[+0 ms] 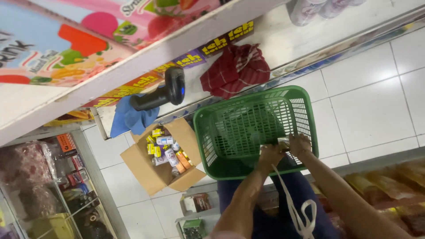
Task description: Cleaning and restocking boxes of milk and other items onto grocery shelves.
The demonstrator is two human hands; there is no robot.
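Both hands, left hand (pixel 270 155) and right hand (pixel 299 144), pinch a small shiny packet (pixel 278 142) at the near rim of the empty green basket (pixel 248 132) with holes.

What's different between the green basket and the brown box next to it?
The green basket is plastic with open mesh walls, while the cardboard box has solid brown sides with its flaps folded open. The basket looks empty; the box holds small bottles and packets. Both hands, left hand and right hand, are at the basket's rim; nothing touches the box. Both containers are open at the top and stand side by side.
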